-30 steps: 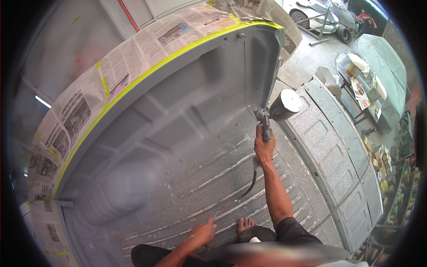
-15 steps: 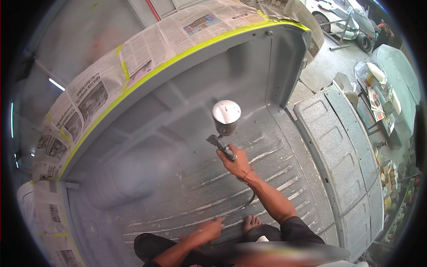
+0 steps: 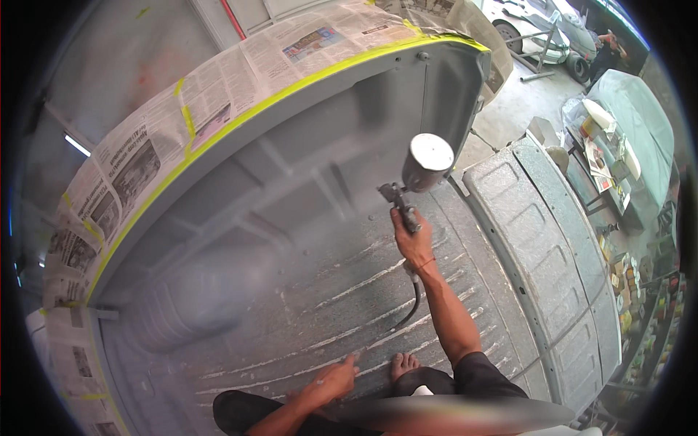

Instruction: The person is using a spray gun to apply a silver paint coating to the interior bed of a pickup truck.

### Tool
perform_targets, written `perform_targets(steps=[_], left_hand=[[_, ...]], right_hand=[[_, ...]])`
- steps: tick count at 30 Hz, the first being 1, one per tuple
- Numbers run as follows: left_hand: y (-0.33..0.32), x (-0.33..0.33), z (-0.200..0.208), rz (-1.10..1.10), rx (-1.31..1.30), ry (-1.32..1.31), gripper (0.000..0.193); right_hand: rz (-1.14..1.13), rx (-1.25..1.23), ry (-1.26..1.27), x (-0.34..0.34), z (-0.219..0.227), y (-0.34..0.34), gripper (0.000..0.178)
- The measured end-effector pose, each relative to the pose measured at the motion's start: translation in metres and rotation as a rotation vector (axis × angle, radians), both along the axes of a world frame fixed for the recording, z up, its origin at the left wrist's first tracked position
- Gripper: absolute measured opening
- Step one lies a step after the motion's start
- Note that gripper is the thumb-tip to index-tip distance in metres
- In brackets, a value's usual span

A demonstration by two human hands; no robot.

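My right hand (image 3: 414, 240) is wrapped round the handle of a spray gun (image 3: 393, 195). On the gun sits a dark paint cup (image 3: 424, 178) with a white lid, leaning to the right. From below the grip a dark hose (image 3: 416, 301) curves down to the ribbed bed floor (image 3: 349, 320). The gun is held apart from the grey side wall (image 3: 291, 156) of the pickup bed, near its right end. My left hand (image 3: 331, 379) hovers low over the floor, loosely bent, its index finger pointing forward and nothing visible in it.
Newspaper (image 3: 251, 69) edged with yellow tape (image 3: 283, 96) covers the wall's top. A lowered tailgate (image 3: 538, 218) lies to the right. My bare foot (image 3: 404, 365) stands on the floor. Beyond are a cluttered table (image 3: 603, 171), a white car (image 3: 531, 33) and another person (image 3: 609, 52).
My right hand has carried the spray gun rightward and forward, and the cup now tilts more. The view has shifted slightly. My left hand stays almost in place.
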State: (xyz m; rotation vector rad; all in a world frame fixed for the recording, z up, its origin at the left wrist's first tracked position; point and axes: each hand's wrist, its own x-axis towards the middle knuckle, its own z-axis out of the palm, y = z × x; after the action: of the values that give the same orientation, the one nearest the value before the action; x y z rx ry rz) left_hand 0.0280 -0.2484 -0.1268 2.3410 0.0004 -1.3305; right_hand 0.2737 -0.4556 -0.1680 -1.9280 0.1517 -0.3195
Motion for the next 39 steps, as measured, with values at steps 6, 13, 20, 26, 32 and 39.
perform_targets(steps=[6,13,20,26,32,39], left_hand=[[-0.004,0.008,0.004,0.018,0.045,0.033,0.049],[-0.005,0.009,-0.004,0.042,0.040,0.020,0.049],[-0.011,0.011,-0.009,-0.092,0.062,0.040,0.046],[-0.018,0.014,-0.009,-0.116,0.079,0.053,0.045],[-0.023,0.014,-0.006,-0.122,0.058,0.027,0.046],[-0.016,0.008,-0.012,-0.050,0.104,0.010,0.049]], right_hand=[[-0.370,-0.010,-0.101,0.016,-0.004,-0.044,0.038],[-0.269,0.095,-0.070,0.012,0.002,-0.043,0.042],[0.284,0.101,0.077,-0.014,0.024,0.001,0.036],[0.656,0.008,-0.066,-0.018,0.040,0.032,0.038],[0.651,0.033,0.026,-0.014,0.037,0.010,0.040],[-0.089,0.198,0.090,0.014,0.006,-0.055,0.039]])
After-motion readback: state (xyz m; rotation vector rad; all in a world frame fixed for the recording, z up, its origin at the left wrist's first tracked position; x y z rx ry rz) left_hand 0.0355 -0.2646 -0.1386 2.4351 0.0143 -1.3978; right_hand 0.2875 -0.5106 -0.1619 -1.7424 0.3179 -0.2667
